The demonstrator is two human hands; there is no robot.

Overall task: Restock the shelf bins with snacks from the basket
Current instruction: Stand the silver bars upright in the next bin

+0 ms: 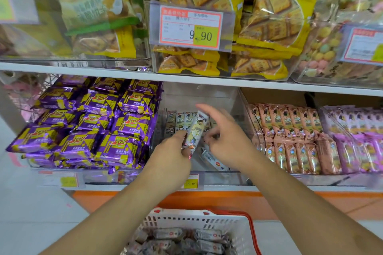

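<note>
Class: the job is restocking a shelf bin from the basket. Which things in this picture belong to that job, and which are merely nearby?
Job: left hand holding snack pack; right hand; clear middle bin; basket.
Nearby: purple packs; pink packs; yellow biscuit bags; price tag.

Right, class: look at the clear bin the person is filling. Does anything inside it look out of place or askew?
Yes. One white snack pack lies flat and slanted on the floor of the clear bin, at the front, while the row of packs behind it stands upright. The left hand holds another pack, tilted, above it.
</note>
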